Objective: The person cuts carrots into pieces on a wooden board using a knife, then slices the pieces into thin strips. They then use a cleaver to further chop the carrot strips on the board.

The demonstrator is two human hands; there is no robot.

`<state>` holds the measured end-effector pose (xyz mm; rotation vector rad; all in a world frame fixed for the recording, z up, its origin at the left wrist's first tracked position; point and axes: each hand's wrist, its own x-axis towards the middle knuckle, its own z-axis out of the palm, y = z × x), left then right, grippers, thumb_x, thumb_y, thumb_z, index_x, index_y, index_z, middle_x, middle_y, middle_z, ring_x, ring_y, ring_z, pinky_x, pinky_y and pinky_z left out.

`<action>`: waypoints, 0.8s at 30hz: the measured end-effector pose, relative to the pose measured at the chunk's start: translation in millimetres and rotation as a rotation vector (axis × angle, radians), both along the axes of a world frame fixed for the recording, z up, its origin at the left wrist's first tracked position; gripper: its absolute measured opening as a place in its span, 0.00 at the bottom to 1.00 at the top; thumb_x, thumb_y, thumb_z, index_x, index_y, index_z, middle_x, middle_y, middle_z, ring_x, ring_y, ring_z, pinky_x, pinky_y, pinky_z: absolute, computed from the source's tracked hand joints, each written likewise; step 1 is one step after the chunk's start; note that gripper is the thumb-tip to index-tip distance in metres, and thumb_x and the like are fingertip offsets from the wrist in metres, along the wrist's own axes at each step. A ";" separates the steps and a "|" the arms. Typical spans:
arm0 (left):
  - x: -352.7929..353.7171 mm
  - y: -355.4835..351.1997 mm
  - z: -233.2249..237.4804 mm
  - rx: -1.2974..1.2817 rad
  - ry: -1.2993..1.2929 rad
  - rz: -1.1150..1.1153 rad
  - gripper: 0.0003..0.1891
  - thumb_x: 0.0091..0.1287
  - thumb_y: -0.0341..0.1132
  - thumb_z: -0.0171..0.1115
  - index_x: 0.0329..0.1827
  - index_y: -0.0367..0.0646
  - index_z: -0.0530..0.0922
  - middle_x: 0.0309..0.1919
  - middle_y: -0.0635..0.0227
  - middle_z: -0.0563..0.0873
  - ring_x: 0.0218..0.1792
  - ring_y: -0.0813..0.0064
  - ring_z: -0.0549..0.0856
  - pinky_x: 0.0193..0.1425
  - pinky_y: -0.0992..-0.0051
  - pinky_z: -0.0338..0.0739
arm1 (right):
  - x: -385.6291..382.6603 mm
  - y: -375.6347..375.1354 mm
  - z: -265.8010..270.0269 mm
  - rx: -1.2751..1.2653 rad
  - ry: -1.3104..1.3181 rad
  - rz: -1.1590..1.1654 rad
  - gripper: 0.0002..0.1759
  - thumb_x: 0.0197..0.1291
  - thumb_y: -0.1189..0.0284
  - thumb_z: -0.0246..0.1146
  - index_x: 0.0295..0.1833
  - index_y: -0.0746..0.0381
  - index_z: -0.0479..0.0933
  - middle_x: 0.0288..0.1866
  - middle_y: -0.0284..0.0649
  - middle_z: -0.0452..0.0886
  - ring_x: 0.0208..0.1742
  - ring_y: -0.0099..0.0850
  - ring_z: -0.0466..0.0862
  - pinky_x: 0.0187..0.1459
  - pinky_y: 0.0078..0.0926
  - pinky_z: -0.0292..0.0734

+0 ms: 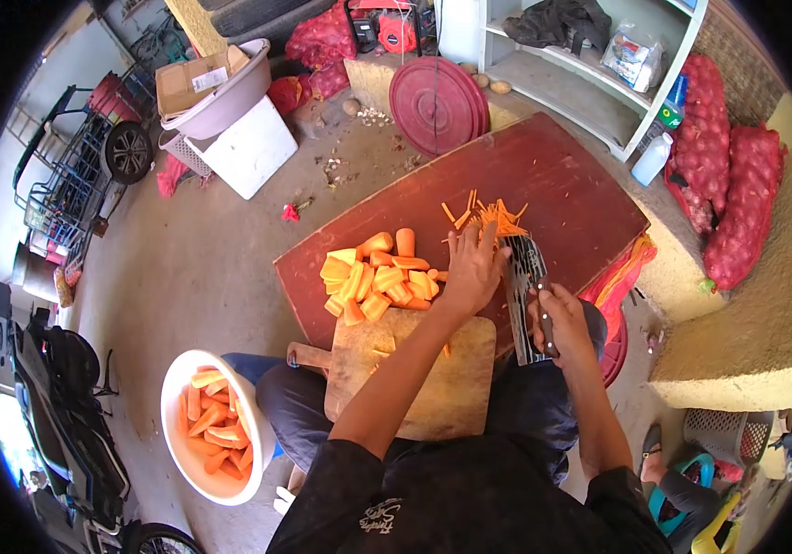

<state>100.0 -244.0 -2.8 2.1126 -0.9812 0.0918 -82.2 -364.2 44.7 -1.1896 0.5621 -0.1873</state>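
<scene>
My right hand is wrapped round the dark riveted handle of a broad-bladed knife. The blade points away from me along the right side of the red table. My left hand reaches forward with fingers outstretched, its fingertips at a heap of thin carrot strips. Left of that hand lies a pile of peeled carrot chunks. A worn wooden cutting board rests nearer my lap, under my left forearm, with a few carrot scraps on it.
A white bucket of peeled carrots stands by my left leg. Red net sacks lean at the right, near a grey shelf. A motorcycle is parked at left. Another person's foot shows at lower right.
</scene>
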 end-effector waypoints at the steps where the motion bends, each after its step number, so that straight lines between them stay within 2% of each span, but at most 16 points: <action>1: -4.3 1.7 2.7 -0.043 0.046 -0.022 0.31 0.85 0.44 0.64 0.83 0.33 0.71 0.76 0.38 0.75 0.79 0.36 0.73 0.86 0.32 0.60 | -2.3 2.1 1.2 -0.038 0.005 0.014 0.17 0.85 0.63 0.62 0.62 0.66 0.79 0.30 0.31 0.78 0.17 0.20 0.76 0.19 0.22 0.71; 5: -2.6 13.3 4.6 -0.120 0.085 0.001 0.30 0.88 0.48 0.59 0.82 0.35 0.72 0.74 0.38 0.77 0.76 0.35 0.75 0.84 0.35 0.64 | -16.4 13.0 11.4 -0.535 -0.018 0.147 0.14 0.83 0.70 0.62 0.63 0.68 0.82 0.32 0.28 0.77 0.21 0.15 0.74 0.24 0.19 0.68; 7: 11.3 19.5 -1.9 -0.073 0.024 0.032 0.29 0.89 0.47 0.58 0.82 0.36 0.73 0.74 0.38 0.76 0.75 0.36 0.76 0.83 0.38 0.65 | -24.9 11.1 20.9 -0.445 -0.047 0.163 0.16 0.83 0.70 0.63 0.65 0.69 0.82 0.32 0.28 0.78 0.20 0.15 0.74 0.23 0.19 0.68; 11: 18.7 21.5 4.6 -0.183 0.242 -0.003 0.30 0.90 0.48 0.56 0.84 0.36 0.71 0.75 0.38 0.75 0.73 0.39 0.79 0.79 0.45 0.74 | -30.1 12.3 34.4 -0.458 -0.001 0.151 0.17 0.82 0.70 0.64 0.66 0.70 0.81 0.32 0.32 0.79 0.25 0.20 0.77 0.29 0.23 0.73; 14: 4.5 16.4 23.1 -0.225 0.312 -0.056 0.30 0.90 0.49 0.55 0.84 0.35 0.70 0.75 0.39 0.75 0.71 0.39 0.82 0.75 0.50 0.79 | -28.0 8.9 22.7 -0.941 -0.091 0.212 0.16 0.80 0.71 0.65 0.65 0.71 0.81 0.33 0.39 0.79 0.32 0.26 0.78 0.38 0.29 0.76; 16: 1.9 12.6 22.8 -0.220 0.267 -0.096 0.31 0.90 0.51 0.55 0.84 0.35 0.70 0.75 0.38 0.75 0.70 0.38 0.83 0.73 0.52 0.82 | -28.5 13.4 30.8 -0.849 -0.044 0.216 0.16 0.79 0.72 0.66 0.64 0.71 0.80 0.34 0.41 0.79 0.36 0.28 0.77 0.42 0.31 0.76; 17: 4.1 12.2 16.4 -0.223 0.327 -0.084 0.32 0.90 0.52 0.56 0.84 0.35 0.70 0.75 0.38 0.75 0.71 0.38 0.82 0.73 0.52 0.82 | -28.0 15.4 34.6 -0.803 -0.024 0.219 0.16 0.78 0.73 0.66 0.64 0.71 0.80 0.35 0.43 0.79 0.38 0.29 0.77 0.43 0.33 0.76; 20: 15.2 12.3 -11.4 -0.218 0.448 -0.041 0.34 0.89 0.54 0.57 0.84 0.34 0.70 0.75 0.38 0.75 0.72 0.38 0.82 0.74 0.52 0.81 | -33.2 18.3 37.3 -0.929 -0.048 0.202 0.16 0.79 0.73 0.66 0.64 0.71 0.80 0.34 0.43 0.78 0.38 0.29 0.77 0.43 0.32 0.76; 23: 15.9 15.2 -13.4 -0.193 0.404 -0.019 0.35 0.89 0.56 0.57 0.83 0.34 0.71 0.75 0.37 0.75 0.72 0.38 0.82 0.74 0.52 0.81 | -33.3 12.3 23.0 -1.005 -0.077 0.149 0.13 0.78 0.71 0.66 0.58 0.69 0.81 0.32 0.47 0.78 0.35 0.33 0.83 0.41 0.37 0.78; 24: 13.3 15.4 -11.1 -0.190 0.358 -0.028 0.36 0.89 0.57 0.57 0.83 0.33 0.71 0.74 0.37 0.75 0.71 0.38 0.82 0.73 0.51 0.82 | -33.7 9.8 18.5 -0.898 -0.060 0.148 0.13 0.80 0.71 0.66 0.60 0.69 0.81 0.31 0.42 0.78 0.32 0.28 0.81 0.37 0.33 0.77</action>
